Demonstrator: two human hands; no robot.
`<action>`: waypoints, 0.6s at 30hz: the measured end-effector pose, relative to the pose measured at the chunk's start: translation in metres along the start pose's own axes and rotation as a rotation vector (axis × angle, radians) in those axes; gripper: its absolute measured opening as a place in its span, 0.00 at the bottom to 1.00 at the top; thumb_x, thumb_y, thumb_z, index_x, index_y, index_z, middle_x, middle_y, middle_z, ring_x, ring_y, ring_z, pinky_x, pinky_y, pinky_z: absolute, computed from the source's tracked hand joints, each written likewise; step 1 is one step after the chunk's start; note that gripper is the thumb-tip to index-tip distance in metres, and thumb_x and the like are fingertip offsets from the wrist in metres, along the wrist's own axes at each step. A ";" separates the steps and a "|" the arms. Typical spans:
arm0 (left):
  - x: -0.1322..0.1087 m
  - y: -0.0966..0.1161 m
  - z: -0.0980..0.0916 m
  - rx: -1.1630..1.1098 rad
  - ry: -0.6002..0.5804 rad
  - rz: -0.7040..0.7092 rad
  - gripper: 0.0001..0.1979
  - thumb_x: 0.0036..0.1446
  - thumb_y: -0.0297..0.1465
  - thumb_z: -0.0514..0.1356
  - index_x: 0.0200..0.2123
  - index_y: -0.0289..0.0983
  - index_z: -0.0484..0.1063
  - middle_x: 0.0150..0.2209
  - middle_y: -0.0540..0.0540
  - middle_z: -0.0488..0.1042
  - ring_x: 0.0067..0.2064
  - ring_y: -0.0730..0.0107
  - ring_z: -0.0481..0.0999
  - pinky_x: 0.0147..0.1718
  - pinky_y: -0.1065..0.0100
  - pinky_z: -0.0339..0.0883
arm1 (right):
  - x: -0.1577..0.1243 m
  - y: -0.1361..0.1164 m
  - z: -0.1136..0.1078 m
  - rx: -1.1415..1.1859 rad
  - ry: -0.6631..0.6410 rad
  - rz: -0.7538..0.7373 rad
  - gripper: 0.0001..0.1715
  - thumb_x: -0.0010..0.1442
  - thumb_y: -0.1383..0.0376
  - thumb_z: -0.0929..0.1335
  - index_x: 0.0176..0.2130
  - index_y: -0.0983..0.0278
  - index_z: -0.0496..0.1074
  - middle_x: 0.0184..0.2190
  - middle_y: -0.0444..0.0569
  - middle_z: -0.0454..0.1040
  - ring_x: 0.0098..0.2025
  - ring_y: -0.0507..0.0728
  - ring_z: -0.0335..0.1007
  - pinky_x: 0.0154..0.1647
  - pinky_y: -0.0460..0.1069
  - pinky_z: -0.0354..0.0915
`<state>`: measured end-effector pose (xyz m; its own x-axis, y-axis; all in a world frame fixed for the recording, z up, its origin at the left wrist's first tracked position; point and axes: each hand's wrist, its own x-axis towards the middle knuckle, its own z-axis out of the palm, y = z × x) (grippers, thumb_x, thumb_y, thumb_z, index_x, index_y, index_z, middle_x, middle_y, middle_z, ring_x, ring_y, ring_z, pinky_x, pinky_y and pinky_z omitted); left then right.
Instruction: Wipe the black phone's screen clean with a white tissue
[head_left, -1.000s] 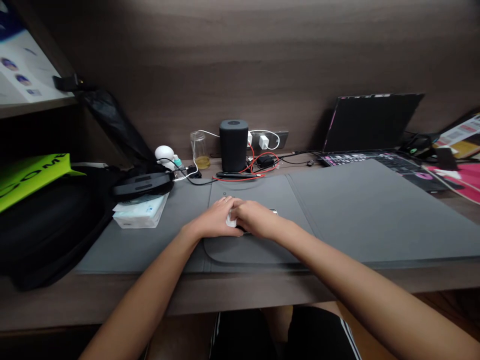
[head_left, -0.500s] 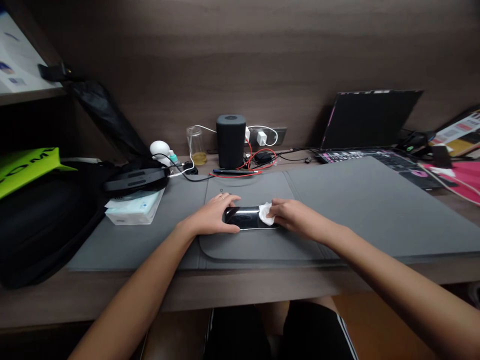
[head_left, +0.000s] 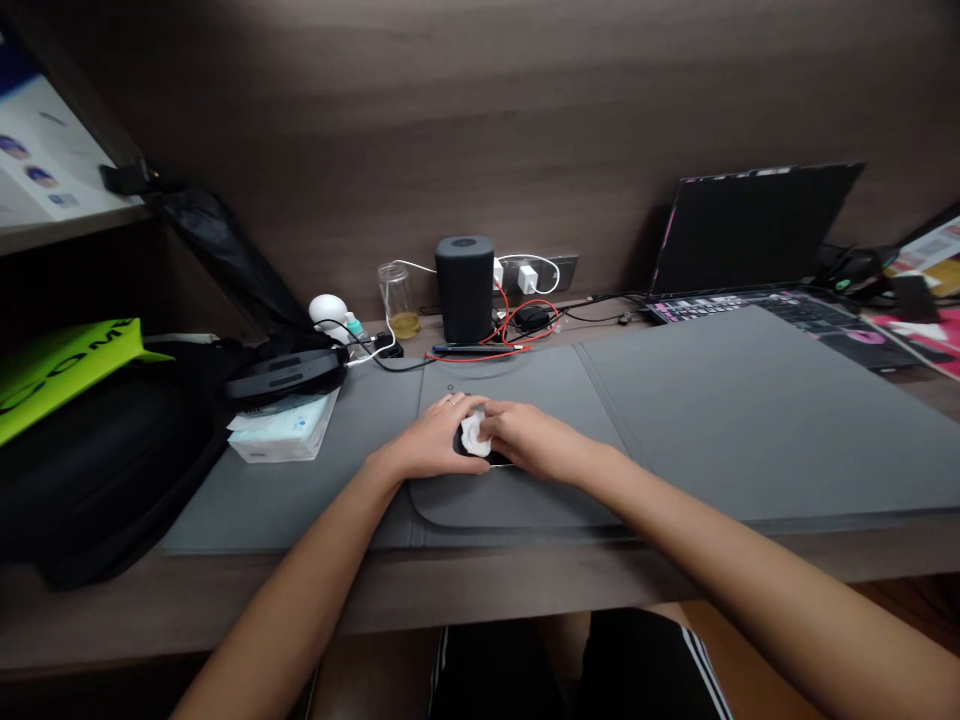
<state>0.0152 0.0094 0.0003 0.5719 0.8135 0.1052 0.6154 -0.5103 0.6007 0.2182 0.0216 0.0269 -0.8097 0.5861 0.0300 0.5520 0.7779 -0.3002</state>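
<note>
A black smartphone (head_left: 499, 460) lies flat on the grey desk mat (head_left: 697, 420), mostly covered by my hands. My left hand (head_left: 435, 435) grips its left end, thumb along the near edge and fingers along the far edge. In my right hand (head_left: 532, 437) is a crumpled white tissue (head_left: 474, 434), pinched in the fingertips and pressed on the screen close to my left hand. The right end of the phone is hidden under my right hand.
A tissue pack (head_left: 285, 430) sits left on the mat, under a dark grey device (head_left: 285, 375). Behind stand a black speaker (head_left: 464, 290), a glass jar (head_left: 398, 300) and red cables (head_left: 517, 340). An open laptop (head_left: 754, 230) is at the back right, a black bag (head_left: 97, 460) at the left.
My right hand has slid the tissue leftwards across the phone screen, from its right part to beside my left hand. My left hand keeps its hold on the phone. The view has shifted slightly.
</note>
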 end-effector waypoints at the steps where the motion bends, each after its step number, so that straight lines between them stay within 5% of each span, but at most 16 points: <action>1: 0.000 0.000 0.000 -0.001 0.001 -0.007 0.38 0.48 0.40 0.70 0.61 0.43 0.62 0.52 0.42 0.69 0.57 0.49 0.67 0.57 0.50 0.62 | -0.008 0.005 -0.003 -0.008 0.003 0.012 0.10 0.62 0.76 0.65 0.35 0.68 0.75 0.38 0.53 0.73 0.35 0.54 0.68 0.36 0.47 0.58; 10: -0.003 0.002 -0.003 0.011 -0.016 -0.019 0.39 0.50 0.41 0.69 0.63 0.44 0.60 0.50 0.42 0.70 0.55 0.51 0.68 0.57 0.51 0.62 | -0.077 0.042 -0.024 -0.010 -0.040 0.110 0.13 0.67 0.71 0.62 0.36 0.66 0.75 0.36 0.52 0.70 0.33 0.54 0.67 0.36 0.48 0.60; 18: -0.002 0.001 -0.002 0.005 0.004 -0.014 0.39 0.49 0.41 0.70 0.63 0.43 0.61 0.50 0.42 0.71 0.54 0.51 0.69 0.56 0.51 0.63 | -0.040 0.017 -0.016 -0.103 -0.090 0.080 0.12 0.62 0.76 0.64 0.34 0.67 0.76 0.34 0.52 0.72 0.30 0.52 0.65 0.33 0.47 0.56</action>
<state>0.0136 0.0074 0.0020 0.5610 0.8218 0.0996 0.6263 -0.5000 0.5981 0.2627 0.0148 0.0359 -0.7744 0.6279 -0.0773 0.6291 0.7514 -0.1990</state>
